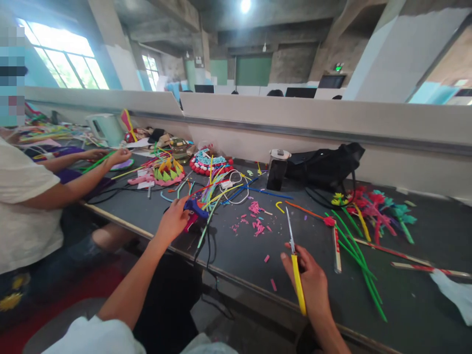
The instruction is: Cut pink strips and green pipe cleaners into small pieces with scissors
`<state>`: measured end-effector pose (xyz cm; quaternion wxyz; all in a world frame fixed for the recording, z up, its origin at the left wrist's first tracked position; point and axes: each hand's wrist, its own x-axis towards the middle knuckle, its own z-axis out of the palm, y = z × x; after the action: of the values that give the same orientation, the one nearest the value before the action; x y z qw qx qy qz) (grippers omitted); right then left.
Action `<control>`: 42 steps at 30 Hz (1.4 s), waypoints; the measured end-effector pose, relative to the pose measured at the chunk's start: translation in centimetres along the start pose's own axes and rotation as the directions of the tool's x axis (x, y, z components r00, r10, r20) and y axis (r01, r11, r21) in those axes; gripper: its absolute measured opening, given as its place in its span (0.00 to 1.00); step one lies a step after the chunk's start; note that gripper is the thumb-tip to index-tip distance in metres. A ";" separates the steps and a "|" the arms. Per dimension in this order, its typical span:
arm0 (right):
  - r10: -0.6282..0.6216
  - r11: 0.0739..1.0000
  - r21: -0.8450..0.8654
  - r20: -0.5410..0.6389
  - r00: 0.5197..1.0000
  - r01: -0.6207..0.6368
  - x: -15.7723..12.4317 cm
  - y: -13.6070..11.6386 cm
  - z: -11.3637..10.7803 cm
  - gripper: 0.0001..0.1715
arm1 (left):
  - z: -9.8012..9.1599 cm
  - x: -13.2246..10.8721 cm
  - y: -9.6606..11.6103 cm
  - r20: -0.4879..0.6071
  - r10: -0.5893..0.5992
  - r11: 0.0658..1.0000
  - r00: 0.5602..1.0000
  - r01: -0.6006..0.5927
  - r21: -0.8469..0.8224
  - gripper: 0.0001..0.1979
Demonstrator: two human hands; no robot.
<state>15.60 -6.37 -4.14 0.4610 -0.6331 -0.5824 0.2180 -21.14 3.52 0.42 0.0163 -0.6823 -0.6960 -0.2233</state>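
Observation:
My left hand (174, 220) is closed around the end of a blue glue gun (197, 208) near the table's front edge. Black cord hangs down beside it, and a dark pink item under the gun is partly hidden. In my right hand (311, 275) are scissors with yellow handles (298, 282), blades pointing away from me. Beyond the blades lies a short bent yellow stem (280, 207). Between my hands, small pink clippings (259, 227) are scattered. Green pipe cleaners (359, 263) lie right of the scissors, near an orange stem with a red tip (313, 212).
Coloured pipe-cleaner flowers (379, 211) are heaped at the right. A black bag (324, 167), a phone (277, 175) and a lidded cup stand by the partition (295, 115). A co-worker's hands (120, 156) hold green stems at the left. A white cable (239, 191) loops mid-table.

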 end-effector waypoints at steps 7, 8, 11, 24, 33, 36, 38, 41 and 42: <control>-0.018 1.000 -0.011 -0.005 1.000 0.018 0.0 0.1 0.1 0.23 | 0.6 1.1 -0.7 0.055 -0.058 0.981 0.997 0.047 0.188 0.24; -0.017 1.000 -0.009 -0.001 1.000 0.017 0.0 0.1 0.1 0.23 | 0.7 1.2 -0.7 0.067 -0.067 0.978 0.996 0.052 0.200 0.24; -0.012 1.000 -0.011 0.014 1.000 0.012 0.0 0.3 0.2 0.24 | 0.7 1.0 -0.6 0.098 -0.090 0.984 0.991 0.073 0.163 0.24; -0.022 1.000 -0.013 0.006 1.000 0.023 0.0 0.3 0.3 0.23 | 0.1 -1.7 0.5 0.176 -0.056 0.987 0.983 0.027 0.160 0.36; 0.024 0.999 0.025 -0.020 1.000 -0.024 0.1 -0.2 -0.4 0.24 | 0.1 -1.3 -0.1 0.173 0.029 0.986 0.985 -0.057 0.159 0.32; 0.106 0.988 0.111 -0.013 0.994 -0.104 0.1 -0.1 -0.9 0.27 | 0.2 -1.4 0.0 0.158 0.004 0.988 0.987 -0.029 0.151 0.32; 0.145 0.978 0.154 -0.033 0.989 -0.139 0.1 -0.1 -1.3 0.28 | 0.2 -1.4 0.0 0.146 -0.009 0.989 0.989 -0.013 0.148 0.32; 0.201 0.954 0.237 -0.058 0.978 -0.182 0.0 -0.5 -1.9 0.28 | 0.2 -1.4 0.0 0.133 -0.009 0.989 0.991 -0.010 0.148 0.32; 0.224 0.943 0.266 -0.062 0.973 -0.200 0.0 -0.6 -2.1 0.29 | 0.2 -1.4 0.1 0.131 -0.009 0.989 0.991 -0.011 0.146 0.32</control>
<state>16.97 -7.14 -2.64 0.5394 -0.6360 -0.4557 0.3111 -20.90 2.30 -0.21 0.0206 -0.6928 -0.7098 -0.1259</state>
